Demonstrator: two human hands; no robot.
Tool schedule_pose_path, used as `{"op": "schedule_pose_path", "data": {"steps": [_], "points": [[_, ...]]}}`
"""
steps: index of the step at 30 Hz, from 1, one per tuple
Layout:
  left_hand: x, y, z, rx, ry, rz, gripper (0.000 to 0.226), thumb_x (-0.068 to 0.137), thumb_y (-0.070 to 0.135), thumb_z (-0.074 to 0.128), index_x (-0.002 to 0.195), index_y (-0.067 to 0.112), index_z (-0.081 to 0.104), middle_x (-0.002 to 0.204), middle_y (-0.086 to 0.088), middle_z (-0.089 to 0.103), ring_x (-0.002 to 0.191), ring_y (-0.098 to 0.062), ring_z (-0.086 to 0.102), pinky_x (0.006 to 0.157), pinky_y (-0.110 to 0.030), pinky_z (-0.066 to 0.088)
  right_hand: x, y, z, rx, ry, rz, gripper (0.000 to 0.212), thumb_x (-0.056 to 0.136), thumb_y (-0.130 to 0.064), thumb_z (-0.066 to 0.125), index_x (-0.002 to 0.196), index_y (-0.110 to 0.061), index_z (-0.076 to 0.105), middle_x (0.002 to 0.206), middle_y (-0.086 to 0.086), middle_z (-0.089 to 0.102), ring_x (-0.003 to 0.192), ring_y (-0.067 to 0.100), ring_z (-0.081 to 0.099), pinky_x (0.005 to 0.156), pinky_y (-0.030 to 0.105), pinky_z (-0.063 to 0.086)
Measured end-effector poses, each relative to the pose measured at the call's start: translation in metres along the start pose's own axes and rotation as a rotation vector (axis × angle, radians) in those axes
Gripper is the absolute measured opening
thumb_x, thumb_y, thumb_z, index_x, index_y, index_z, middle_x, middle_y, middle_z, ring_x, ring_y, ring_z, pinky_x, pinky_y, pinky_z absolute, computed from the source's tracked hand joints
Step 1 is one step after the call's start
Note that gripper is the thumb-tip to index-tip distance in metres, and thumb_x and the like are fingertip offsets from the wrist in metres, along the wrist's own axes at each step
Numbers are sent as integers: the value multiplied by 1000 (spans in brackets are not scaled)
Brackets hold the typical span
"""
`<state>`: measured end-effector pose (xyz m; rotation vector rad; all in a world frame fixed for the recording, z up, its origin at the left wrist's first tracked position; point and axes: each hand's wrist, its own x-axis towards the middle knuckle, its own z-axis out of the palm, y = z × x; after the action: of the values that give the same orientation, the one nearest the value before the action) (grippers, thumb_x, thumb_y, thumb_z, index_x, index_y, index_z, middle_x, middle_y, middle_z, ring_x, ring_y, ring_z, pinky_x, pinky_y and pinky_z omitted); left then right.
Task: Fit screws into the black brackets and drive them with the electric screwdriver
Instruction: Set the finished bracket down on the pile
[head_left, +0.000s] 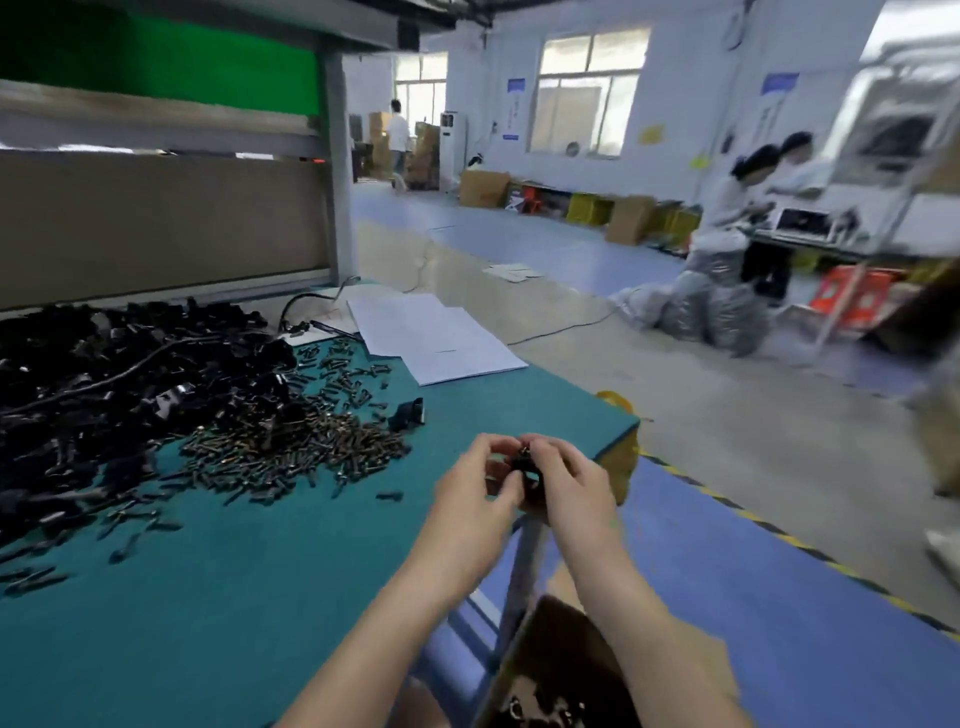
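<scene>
Right at the near right edge of the bench (249, 597), the left hand (475, 499) and the right hand (569, 491) are brought together. The fingers of both are curled and pinch one small black bracket (527, 470) between them, held up off the green surface. The fingertips hide most of it; only a dark, glossy lump shows, with a small nub on top too blurred to name. The bench edge runs diagonally under the right wrist to a corner just beyond the hands, and past it lies open blue floor (779, 597). Bare green bench top spreads to the left of the left forearm. Beyond the hands a lone bracket (408, 413) lies on the bench, just beside a wide scatter of screws (301, 447), with a heap of black brackets (104, 374) further left. White papers (436, 338) lie toward the far right corner. Below the edge, an open cardboard box (550, 675) holds dark parts.
</scene>
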<state>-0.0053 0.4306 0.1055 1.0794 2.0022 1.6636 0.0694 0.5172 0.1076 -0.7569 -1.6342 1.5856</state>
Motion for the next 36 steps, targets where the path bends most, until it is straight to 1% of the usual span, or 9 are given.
{"op": "schedule_pose_path", "data": {"steps": [4, 8, 13, 18, 20, 24, 28, 32, 36], "points": [[-2, 1, 61, -32, -203, -91, 22, 101, 14, 53, 119, 24, 59, 110, 6, 68, 101, -8, 65, 90, -29, 54, -4, 13, -70, -220, 110, 92, 22, 105, -30, 55, 94, -27, 74, 84, -8, 75, 83, 8, 70, 73, 33, 58], [-6, 0, 77, -11, -255, -108, 20, 103, 29, 50, 118, 41, 49, 120, 18, 57, 108, 8, 53, 79, -11, 43, -13, 31, -104, -491, 159, 114, 22, 103, -52, 50, 121, -41, 57, 119, -21, 59, 110, 4, 54, 77, 21, 44], [-6, -4, 29, 16, -36, 29, 23, 103, 25, 52, 121, 40, 55, 118, 20, 58, 103, 16, 53, 77, -8, 44, -12, 29, -70, -453, 133, -33, 21, 105, -42, 51, 124, -42, 58, 127, -26, 60, 120, -4, 52, 91, 19, 40], [-29, -35, -77, 307, 283, 128, 30, 100, 24, 54, 116, 49, 50, 116, 35, 48, 112, 11, 48, 91, -26, 44, -8, 30, 20, -522, -120, -180, 21, 108, -39, 44, 126, -50, 45, 128, -32, 48, 123, -11, 40, 95, 6, 30], [-52, -53, -125, 533, 420, 50, 34, 98, 26, 54, 123, 48, 48, 119, 31, 45, 113, 2, 44, 93, -36, 42, -11, 34, 64, -556, -258, -230, 27, 109, -38, 42, 135, -44, 45, 132, -27, 44, 125, -5, 37, 100, 11, 30], [-100, -83, -207, 960, 691, -224, 44, 86, 23, 73, 129, 18, 62, 127, -9, 56, 123, -34, 44, 103, -60, 37, -28, 45, 152, -723, -488, -335, 42, 109, -34, 39, 150, -29, 38, 149, -9, 39, 143, 14, 29, 119, 35, 29], [-125, -92, -257, 1121, 556, -762, 84, 83, 78, 23, 154, 31, 25, 162, -8, 20, 151, -34, 10, 122, -52, 5, -39, 56, 227, -1002, -637, -365, 57, 110, -38, 33, 163, -21, 17, 172, 8, 9, 159, 30, 1, 128, 53, 1], [-117, -105, -274, 1020, 565, -805, 97, 81, 85, 15, 157, 28, -7, 166, -15, 0, 151, -36, 16, 124, -51, 9, -33, 63, 274, -1107, -616, -366, 66, 110, -47, 25, 165, -21, 2, 172, 15, -9, 158, 37, -11, 124, 61, -7], [-98, -114, -288, 1030, 570, -711, 98, 85, 82, 25, 158, 22, -3, 162, -18, 14, 146, -36, 28, 121, -48, 22, -14, 67, 294, -1132, -560, -386, 64, 110, -48, 22, 165, -20, 9, 172, 17, 1, 159, 35, -4, 125, 59, -5]]}}
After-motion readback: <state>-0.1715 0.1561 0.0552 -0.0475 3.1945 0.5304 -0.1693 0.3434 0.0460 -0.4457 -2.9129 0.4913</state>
